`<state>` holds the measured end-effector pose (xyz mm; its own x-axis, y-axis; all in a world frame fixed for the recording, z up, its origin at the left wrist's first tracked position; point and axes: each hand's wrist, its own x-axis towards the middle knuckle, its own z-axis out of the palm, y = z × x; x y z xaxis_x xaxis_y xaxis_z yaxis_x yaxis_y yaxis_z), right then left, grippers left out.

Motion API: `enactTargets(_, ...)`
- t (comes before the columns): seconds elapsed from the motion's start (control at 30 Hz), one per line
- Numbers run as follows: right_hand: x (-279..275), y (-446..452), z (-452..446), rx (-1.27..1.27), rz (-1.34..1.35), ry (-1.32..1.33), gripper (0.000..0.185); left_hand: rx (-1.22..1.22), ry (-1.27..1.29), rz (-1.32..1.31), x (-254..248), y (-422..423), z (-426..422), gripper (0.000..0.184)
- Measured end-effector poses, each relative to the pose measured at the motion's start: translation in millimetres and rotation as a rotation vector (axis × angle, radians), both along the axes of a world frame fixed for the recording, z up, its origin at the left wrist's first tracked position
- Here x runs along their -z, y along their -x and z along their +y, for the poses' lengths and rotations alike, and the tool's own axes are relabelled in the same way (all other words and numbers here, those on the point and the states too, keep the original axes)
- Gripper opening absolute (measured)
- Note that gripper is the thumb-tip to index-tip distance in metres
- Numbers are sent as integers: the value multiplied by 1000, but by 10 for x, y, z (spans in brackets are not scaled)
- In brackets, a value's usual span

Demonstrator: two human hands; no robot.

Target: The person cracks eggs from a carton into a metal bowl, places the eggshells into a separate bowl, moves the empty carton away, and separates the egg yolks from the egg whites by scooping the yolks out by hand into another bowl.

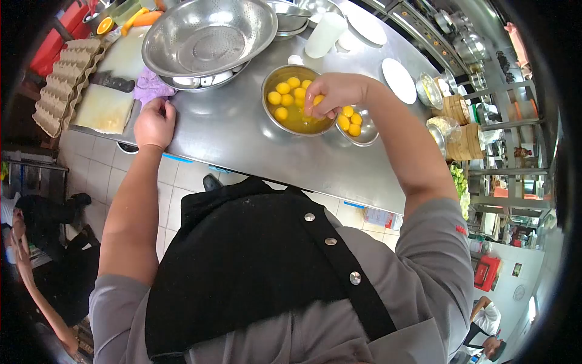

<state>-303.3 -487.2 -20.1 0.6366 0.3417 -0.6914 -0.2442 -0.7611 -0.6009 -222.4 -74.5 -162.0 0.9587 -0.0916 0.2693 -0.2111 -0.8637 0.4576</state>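
Observation:
My right hand [331, 97] is over the right part of a steel bowl [267, 115] of raw egg whites and several yolks [280, 113]. Its fingers are curled together around a yolk [318, 99]. A smaller steel bowl [368, 141] with several yolks [344, 122] stands partly beneath that hand's wrist side. My left hand [156, 124] rests closed at the counter's front edge, touching a purple cloth [151, 87]; whatever its fingers hold is hidden. Behind, a large perforated steel bowl [209, 36] sits over another bowl [227, 80] with white eggs inside.
Egg trays [66, 85], pale boards [106, 109] and an orange half [105, 25] lie on the left. A white container [325, 35] and white plates [399, 80] stand behind the egg bowls. Bamboo steamers [465, 141] are at the right. Other people [51, 224] are at lower left and lower right.

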Motion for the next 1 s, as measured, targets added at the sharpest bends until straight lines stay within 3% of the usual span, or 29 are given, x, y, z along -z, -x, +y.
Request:
enactTargets(0.13,-57,59,-103,190,45,-281,16,-3,-17,10,-27,20,-6,29)
enactTargets(0.33,-136,150,-83,290,24,-446,13,-8,-22,22,-32,13,-12,30)
enactTargets(0.53,-365,188,128,442,-33,-317,22,-7,-20,33,-20,-2,-8,30)
enactTargets(0.73,-712,147,224,350,-214,-186,17,-12,-18,43,-29,15,-17,30)
enactTargets(0.87,-1044,183,291,338,-384,-155,17,-13,-19,53,-26,11,-14,31)
enactTargets(1.0,-1183,130,96,332,-365,-282,29,-10,-25,32,-5,-2,-1,31)
